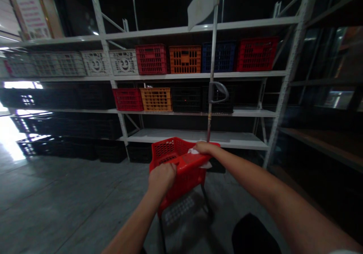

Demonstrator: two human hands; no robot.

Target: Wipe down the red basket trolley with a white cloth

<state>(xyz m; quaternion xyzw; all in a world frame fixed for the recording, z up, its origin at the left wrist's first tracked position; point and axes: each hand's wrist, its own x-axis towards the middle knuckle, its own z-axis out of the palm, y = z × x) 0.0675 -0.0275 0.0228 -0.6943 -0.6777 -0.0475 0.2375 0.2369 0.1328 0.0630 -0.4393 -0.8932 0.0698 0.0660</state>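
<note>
A small red plastic shopping cart [181, 186] on dark legs stands in front of me, tilted in the view. My left hand [163, 176] is wrapped round the near left part of its top edge. Farther along the same edge, my right hand [202, 148] grips the cart with a white cloth or tissue [194, 151] under the fingers. Some white material also hangs below that hand. A thin metal pole [212, 61] with a pale flag [204, 5] and a grey loop handle [219, 92] rises behind the right hand; where it is fixed is hidden.
White metal shelving [195, 144] spans the background, holding red, orange [185, 59], blue, black and white crates. More black crates [107, 148] stand low at the left. Grey floor [85, 197] surrounds the cart. A dark shelf unit [326, 144] stands at the right.
</note>
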